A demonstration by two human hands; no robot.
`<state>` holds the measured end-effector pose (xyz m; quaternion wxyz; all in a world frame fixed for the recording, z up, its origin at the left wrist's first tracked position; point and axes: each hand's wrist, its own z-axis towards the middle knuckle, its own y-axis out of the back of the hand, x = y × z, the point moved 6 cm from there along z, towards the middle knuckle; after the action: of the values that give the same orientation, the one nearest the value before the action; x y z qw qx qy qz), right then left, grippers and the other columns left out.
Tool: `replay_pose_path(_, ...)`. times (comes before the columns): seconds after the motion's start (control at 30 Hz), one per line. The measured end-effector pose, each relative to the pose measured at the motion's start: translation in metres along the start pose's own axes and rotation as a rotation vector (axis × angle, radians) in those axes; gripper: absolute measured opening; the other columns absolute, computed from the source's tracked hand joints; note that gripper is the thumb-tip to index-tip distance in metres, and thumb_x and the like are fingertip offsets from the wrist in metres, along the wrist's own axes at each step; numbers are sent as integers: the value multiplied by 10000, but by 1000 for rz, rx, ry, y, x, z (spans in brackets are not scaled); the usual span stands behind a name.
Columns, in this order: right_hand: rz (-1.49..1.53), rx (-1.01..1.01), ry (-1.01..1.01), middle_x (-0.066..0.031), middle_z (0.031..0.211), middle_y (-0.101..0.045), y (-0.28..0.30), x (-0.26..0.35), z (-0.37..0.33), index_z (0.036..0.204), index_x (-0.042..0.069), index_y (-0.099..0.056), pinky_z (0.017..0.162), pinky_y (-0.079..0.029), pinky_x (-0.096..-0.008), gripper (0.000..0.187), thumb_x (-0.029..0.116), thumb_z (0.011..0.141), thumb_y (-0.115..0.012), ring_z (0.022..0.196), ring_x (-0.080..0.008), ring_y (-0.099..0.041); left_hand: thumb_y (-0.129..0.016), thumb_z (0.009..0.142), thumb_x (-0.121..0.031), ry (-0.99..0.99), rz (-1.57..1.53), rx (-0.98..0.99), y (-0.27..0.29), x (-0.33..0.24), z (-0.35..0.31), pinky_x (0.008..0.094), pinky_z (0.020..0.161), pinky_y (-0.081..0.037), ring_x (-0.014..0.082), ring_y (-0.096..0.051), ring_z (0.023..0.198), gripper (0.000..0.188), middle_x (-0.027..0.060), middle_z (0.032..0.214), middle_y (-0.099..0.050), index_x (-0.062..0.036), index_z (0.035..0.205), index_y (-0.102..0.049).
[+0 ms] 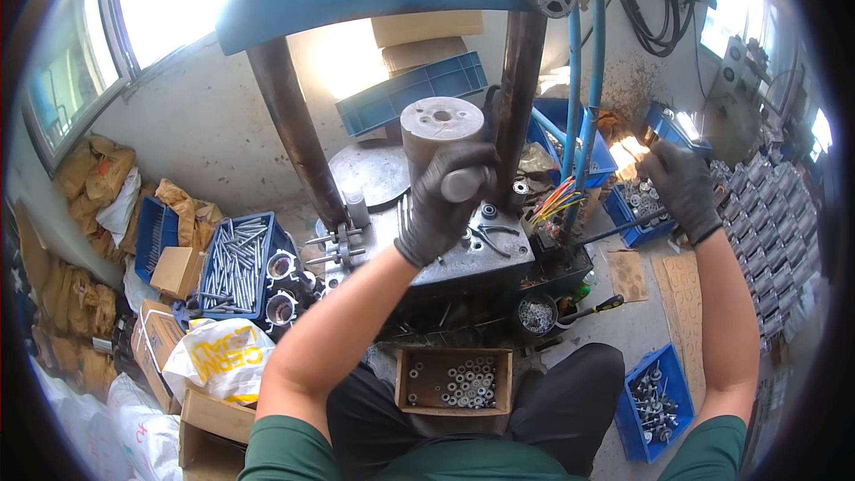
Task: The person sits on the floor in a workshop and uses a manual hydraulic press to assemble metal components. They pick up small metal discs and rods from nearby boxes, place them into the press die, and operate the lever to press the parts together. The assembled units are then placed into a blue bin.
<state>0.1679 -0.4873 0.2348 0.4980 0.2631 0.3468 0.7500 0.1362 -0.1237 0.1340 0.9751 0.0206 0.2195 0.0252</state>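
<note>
My left hand (436, 214), in a dark grey glove, is raised over the press bed (419, 267). Its fingers wrap round a short grey metal cylinder (460, 184), whose rounded end faces me. Behind that hand stands the large round steel ram (442, 120) of the press. Out to the right, my gloved right hand (684, 187) is closed at the end of a dark lever rod (623, 226), which runs from the press's side; the fingers are slightly blurred. On the bed are a small upright cylinder (356, 207) and a curved black piece (494, 240).
Between my knees sits a wooden box (403, 403) of small ring-shaped parts. A blue bin (287, 245) of metal rods is at left; another blue bin (629, 432) of parts is at lower right. Blue hoses (574, 80) and loose coloured wires (557, 200) run beside the right column (518, 71).
</note>
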Motion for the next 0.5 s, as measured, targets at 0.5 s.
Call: replay_pose_path(0.5, 391, 126, 451, -172, 887, -739, 10, 166, -156, 1005, 31, -707, 681, -588, -447, 221, 53, 802, -791, 758, -369, -729, -634, 966, -227, 1680, -856, -482, -38, 52, -253, 419, 616, -592, 243, -662, 644, 136, 79, 758, -675, -102, 1018, -616)
